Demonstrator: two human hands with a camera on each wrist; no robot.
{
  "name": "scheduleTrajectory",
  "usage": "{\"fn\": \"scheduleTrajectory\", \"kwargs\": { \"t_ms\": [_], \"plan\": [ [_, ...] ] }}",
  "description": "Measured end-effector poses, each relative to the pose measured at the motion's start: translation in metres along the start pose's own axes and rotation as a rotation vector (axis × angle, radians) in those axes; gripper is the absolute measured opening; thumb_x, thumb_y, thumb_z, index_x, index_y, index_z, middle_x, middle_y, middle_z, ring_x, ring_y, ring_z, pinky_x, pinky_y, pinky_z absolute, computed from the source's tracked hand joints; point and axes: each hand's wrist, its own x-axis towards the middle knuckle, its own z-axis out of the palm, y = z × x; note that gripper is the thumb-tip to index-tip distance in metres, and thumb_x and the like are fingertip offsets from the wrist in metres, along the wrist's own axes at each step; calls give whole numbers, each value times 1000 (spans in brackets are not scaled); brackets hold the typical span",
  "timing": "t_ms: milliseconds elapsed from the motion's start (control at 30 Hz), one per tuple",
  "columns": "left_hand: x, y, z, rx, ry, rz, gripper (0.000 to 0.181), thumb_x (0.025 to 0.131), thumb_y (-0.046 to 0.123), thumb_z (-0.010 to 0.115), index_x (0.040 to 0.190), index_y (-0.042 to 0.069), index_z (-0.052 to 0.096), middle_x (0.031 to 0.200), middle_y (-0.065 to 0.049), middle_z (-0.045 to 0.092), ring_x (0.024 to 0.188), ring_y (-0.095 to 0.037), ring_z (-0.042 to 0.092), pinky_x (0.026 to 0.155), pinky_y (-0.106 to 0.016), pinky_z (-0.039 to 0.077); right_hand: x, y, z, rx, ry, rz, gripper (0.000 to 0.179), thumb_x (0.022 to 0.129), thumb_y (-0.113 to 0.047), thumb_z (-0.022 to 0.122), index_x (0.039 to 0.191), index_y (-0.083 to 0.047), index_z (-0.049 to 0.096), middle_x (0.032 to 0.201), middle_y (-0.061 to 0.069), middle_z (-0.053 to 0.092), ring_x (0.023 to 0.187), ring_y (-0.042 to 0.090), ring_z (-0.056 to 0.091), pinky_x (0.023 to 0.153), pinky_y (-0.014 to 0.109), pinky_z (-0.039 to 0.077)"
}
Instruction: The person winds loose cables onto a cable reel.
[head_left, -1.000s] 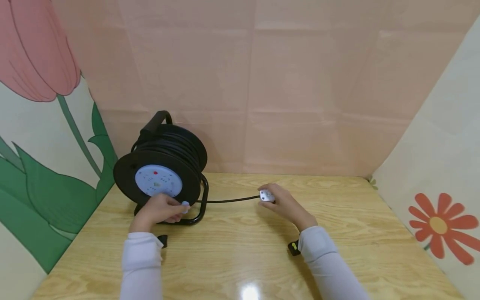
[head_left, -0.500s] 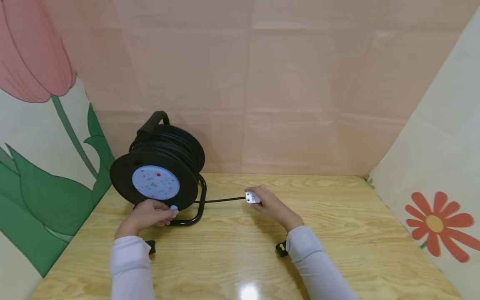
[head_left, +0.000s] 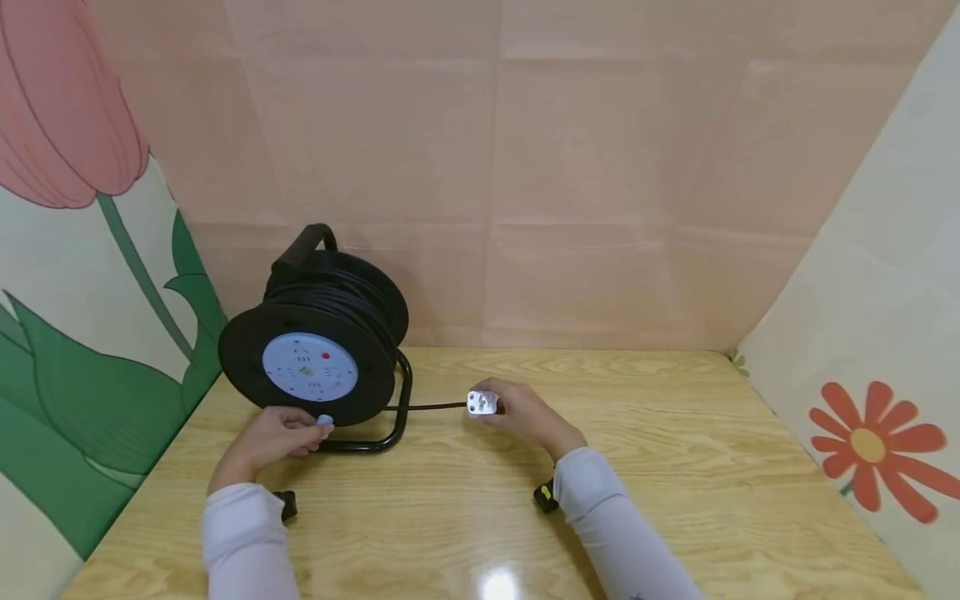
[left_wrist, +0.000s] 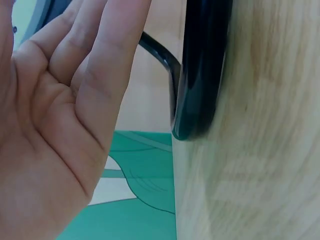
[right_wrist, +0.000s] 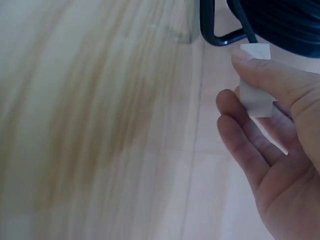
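A black cable reel point(head_left: 367, 412) stands at the left of the table, with black cable point(head_left: 330, 287) wound on its drum. A pale blue round panel with sockets and a red button point(head_left: 326, 356) fills the middle of its front. My left hand point(head_left: 273, 437) pinches a small pale blue knob point(head_left: 325, 420) at the lower rim; the left wrist view does not show the knob. From the reel a short stretch of cable point(head_left: 435, 407) runs right to a white plug point(head_left: 482, 403). My right hand point(head_left: 525, 412) grips that plug between thumb and fingers, just above the table.
The reel rests on a black tubular frame point(head_left: 405, 392) with a carrying handle point(head_left: 300, 250) on top. A pink wall covering point(head_left: 600, 167) closes the back of the wooden table point(head_left: 420, 525). Printed flower panels point(head_left: 862, 250) flank both sides.
The reel's face has turned clockwise, the knob and my left hand moving left along the bottom. My right hand has come left with the plug, and the free stretch of cable is shorter.
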Motion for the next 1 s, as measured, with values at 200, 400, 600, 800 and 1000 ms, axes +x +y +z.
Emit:
{"fn": "scheduleTrajectory", "kwargs": {
  "t_ms": [200, 400, 600, 800, 1000],
  "plan": [
    [-7, 2, -7, 143, 79, -20, 42, 84, 40, 81, 95, 1, 70, 85, -5, 72, 78, -20, 65, 71, -35, 56, 6, -9, 8, -65, -55, 8, 45, 92, -15, 75, 134, -12, 58, 108, 2, 65, 90, 14, 61, 78, 33, 54],
    [-11, 2, -16, 346, 173, 7, 45, 83, 48, 78, 95, 4, 72, 86, -3, 71, 80, -20, 61, 68, -33, 49, 12, -20, 17, -87, -60, 16, 46, 92, -21, 76, 132, -9, 58, 107, 1, 66, 92, 12, 62, 81, 31, 54],
    [-16, -2, -22, 350, 227, -13, 48, 85, 49, 75, 98, 2, 72, 89, -5, 71, 84, -24, 61, 66, -34, 50, 17, -27, 23, -69, -86, 16, 43, 93, -24, 75, 128, -7, 58, 107, 2, 67, 88, 10, 63, 75, 28, 54],
    [-21, -4, -25, 298, 289, -38, 58, 86, 58, 71, 99, 1, 73, 91, -7, 72, 89, -27, 62, 71, -39, 51, 23, -36, 28, -61, -99, 17, 42, 95, -24, 72, 130, -7, 55, 107, -1, 63, 89, 11, 60, 76, 28, 52],
    [-25, -9, -24, 284, 391, 2, 50, 87, 53, 73, 94, 3, 74, 86, -5, 72, 83, -23, 62, 70, -36, 50, 29, -44, 37, -135, -90, -3, 40, 94, -20, 73, 128, -4, 57, 110, 2, 63, 93, 11, 60, 80, 27, 52]
  ]
}}
